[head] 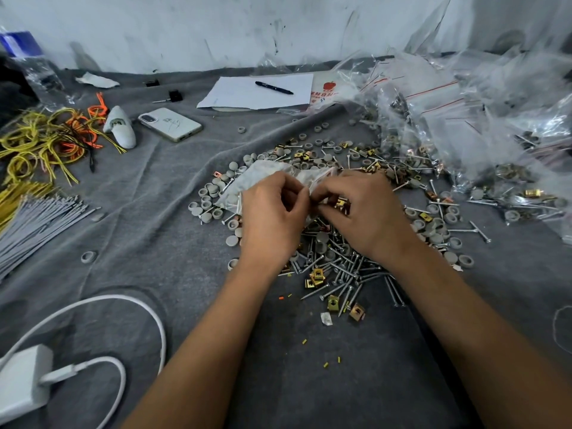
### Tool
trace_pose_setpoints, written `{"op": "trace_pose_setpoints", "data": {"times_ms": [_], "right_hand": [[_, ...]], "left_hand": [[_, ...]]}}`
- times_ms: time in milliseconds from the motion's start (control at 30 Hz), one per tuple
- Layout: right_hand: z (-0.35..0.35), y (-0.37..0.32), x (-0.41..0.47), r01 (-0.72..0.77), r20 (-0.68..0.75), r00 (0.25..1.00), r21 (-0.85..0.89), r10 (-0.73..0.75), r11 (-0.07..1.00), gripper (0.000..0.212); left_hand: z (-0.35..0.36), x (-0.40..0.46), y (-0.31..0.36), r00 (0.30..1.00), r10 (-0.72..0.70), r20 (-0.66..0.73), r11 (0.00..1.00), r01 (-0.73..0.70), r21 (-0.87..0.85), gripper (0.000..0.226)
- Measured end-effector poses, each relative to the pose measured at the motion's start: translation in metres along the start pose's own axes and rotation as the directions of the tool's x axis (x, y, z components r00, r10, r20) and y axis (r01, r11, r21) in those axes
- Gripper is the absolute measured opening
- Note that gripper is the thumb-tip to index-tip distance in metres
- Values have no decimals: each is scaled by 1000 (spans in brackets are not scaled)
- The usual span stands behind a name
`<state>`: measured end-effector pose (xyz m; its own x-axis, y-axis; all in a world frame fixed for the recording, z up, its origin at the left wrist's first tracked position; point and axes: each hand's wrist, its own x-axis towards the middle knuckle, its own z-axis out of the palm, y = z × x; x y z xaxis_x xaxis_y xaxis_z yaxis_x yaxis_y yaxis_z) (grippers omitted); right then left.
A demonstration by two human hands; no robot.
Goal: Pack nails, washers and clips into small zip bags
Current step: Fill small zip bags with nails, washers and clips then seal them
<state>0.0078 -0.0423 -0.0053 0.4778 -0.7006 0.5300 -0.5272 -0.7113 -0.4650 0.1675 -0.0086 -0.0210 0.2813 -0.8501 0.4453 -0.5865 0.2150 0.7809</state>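
Over the loose hardware heap on the grey blanket [154,193]: left hand [269,218] and right hand [368,212] both pinch the mouth of one small zip bag [263,176], fingers curled on it. Bag looks part-filled, not sealed. Filled bags [448,119] piled far right, so some work done. Many nails [346,270], grey washers [207,196] and brass clips [317,275] lie unpacked; plenty left, I judge.
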Motion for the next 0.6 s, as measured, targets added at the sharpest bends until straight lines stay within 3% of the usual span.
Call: {"op": "trace_pose_setpoints", "data": {"times_ms": [267,433,600], "right_hand": [[1,8,2,91,190,979,-103,-70,991,31],[2,8,1,96,246,968,-194,-46,976,36],[0,1,3,1,-105,994,-41,-6,999,27]], "left_hand": [[-3,2,-2,997,55,-59,990,-47,137,9],[-3,3,-3,997,-12,-74,992,21,120,11],[-7,3,-4,991,-69,-119,993,79,86,9]]}}
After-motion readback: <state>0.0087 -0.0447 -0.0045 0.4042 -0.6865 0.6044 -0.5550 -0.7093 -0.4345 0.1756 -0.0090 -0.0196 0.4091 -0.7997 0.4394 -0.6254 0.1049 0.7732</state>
